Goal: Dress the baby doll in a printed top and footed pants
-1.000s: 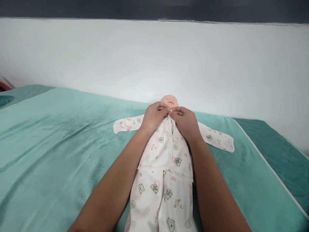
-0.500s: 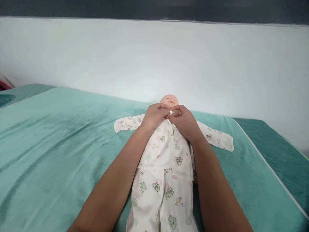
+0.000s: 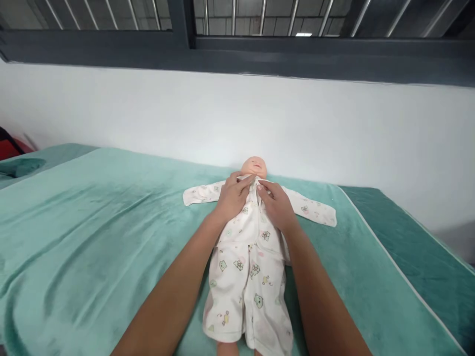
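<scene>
A baby doll lies on its back, wearing a white printed shirt and matching trousers. My left hand rests on the shirt's left chest, its fingers stretched toward the collar. Opposite it, my right hand touches the right chest near the neckline, fingers slightly bent and apart. A narrow gap between the hands shows the shirt's front edge. Both sleeves spread out sideways on the blanket. The doll's lower legs show below the trouser hems. My palms hide part of the shirt front.
A light green blanket with wrinkles on the left covers the bed. Darker green fabric lies along the right. Behind the doll stand a white wall and a dark window frame with metal bars. A red item is at far left.
My fingers were together pinching the collar under the doll's chin; now the hands have parted and lie on the chest. The view has tilted up, showing the window bars.
</scene>
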